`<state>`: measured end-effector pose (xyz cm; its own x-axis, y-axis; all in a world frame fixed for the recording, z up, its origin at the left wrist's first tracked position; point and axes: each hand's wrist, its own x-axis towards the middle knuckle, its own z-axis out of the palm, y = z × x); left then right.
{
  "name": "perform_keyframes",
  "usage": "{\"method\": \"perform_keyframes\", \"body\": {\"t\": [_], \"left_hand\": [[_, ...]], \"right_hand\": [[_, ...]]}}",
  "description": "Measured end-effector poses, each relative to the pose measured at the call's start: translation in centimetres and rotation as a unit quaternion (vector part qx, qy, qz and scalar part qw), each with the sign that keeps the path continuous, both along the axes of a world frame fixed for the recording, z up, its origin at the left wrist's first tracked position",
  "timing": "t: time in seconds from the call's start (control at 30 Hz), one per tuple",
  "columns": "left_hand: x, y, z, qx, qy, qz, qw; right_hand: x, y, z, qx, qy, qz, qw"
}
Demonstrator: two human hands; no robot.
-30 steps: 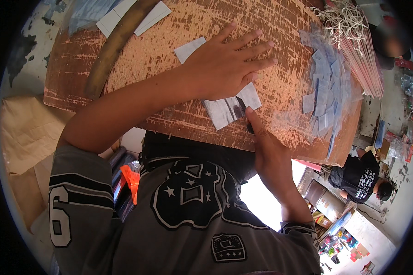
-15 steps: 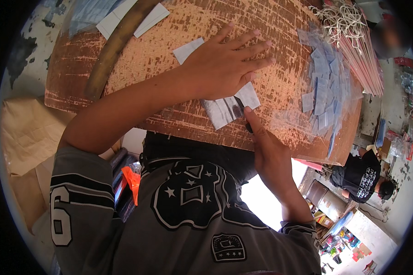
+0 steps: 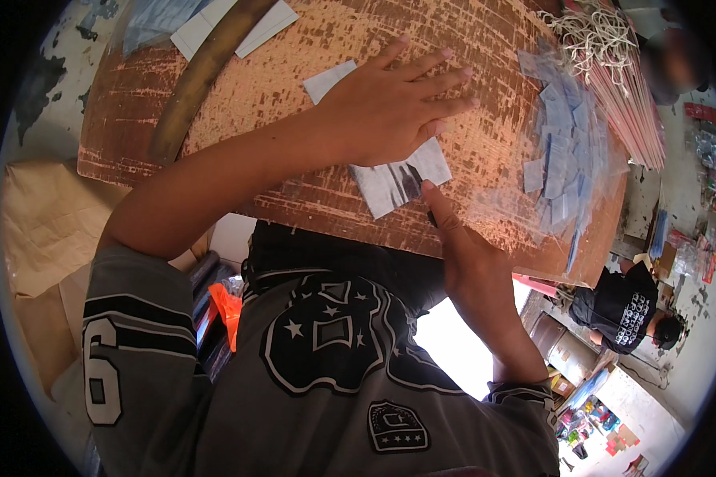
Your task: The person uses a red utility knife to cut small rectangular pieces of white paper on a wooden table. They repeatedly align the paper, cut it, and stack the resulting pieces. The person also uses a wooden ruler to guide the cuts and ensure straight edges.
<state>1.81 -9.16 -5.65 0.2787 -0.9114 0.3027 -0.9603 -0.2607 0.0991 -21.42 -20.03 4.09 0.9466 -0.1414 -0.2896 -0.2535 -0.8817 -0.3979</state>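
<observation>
My left hand (image 3: 394, 111) lies palm down with its fingers spread, across a pale sheet on the worn wooden table (image 3: 270, 111). One corner of the sheet (image 3: 330, 79) shows beyond the wrist, and a whitish part with dark streaks (image 3: 382, 191) shows on the near side. My right hand (image 3: 461, 238) is closed, its index finger stretched forward onto the near part of the sheet. In it is what looks like a small knife with a dark, narrow blade (image 3: 413, 170). The fingers hide most of its handle.
Loose clear bluish plastic pieces (image 3: 561, 151) lie at the right. Behind them sits a bundle of pink sticks with white strings (image 3: 620, 95). A curved brown strip (image 3: 199, 79) crosses white cards at the far left. Another person (image 3: 624, 306) is at the right, beyond the table.
My right hand has shifted very slightly, and the near part of the sheet under it sits a little farther up. My left hand stays flat in nearly the same place.
</observation>
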Motion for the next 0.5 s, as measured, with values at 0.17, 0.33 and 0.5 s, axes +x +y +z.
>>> {"method": "perform_keyframes", "body": {"t": [0.17, 0.33, 0.5], "left_hand": [[0.1, 0.1, 0.3, 0.02, -0.006, 0.004, 1.0], [0.1, 0.1, 0.5, 0.038, -0.024, 0.006, 0.999], [0.1, 0.0, 0.2, 0.027, -0.02, 0.003, 0.999]], "right_hand": [[-1.6, -0.4, -1.1, -0.016, -0.025, 0.025, 0.999], [-2.7, -0.4, -1.0, -0.036, -0.017, 0.024, 0.999], [-3.4, -0.6, -1.6, -0.036, -0.04, 0.026, 0.998]]}}
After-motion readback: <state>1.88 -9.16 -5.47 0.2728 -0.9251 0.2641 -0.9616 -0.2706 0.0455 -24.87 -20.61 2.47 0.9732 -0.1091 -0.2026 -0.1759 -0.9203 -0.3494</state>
